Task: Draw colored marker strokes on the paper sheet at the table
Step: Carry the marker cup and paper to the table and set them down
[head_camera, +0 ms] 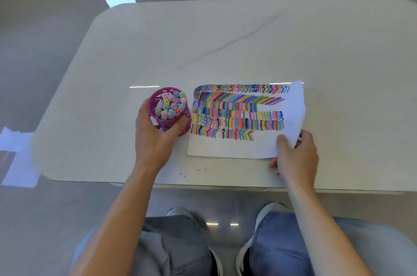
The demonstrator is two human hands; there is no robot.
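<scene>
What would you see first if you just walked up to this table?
The white paper sheet filled with rows of rainbow marker strokes, lying near the front edge of the pale marble table, catches the eye first; the right hand pinches its curled-up right edge. Just left of it, the left hand grips a purple lacy cup packed with capped markers.

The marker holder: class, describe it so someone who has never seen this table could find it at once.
On the white table, look just left of the paper sheet covered in coloured strokes. There the left hand holds a marker holder packed with capped markers. It is the only purple, cup-shaped thing there.
</scene>
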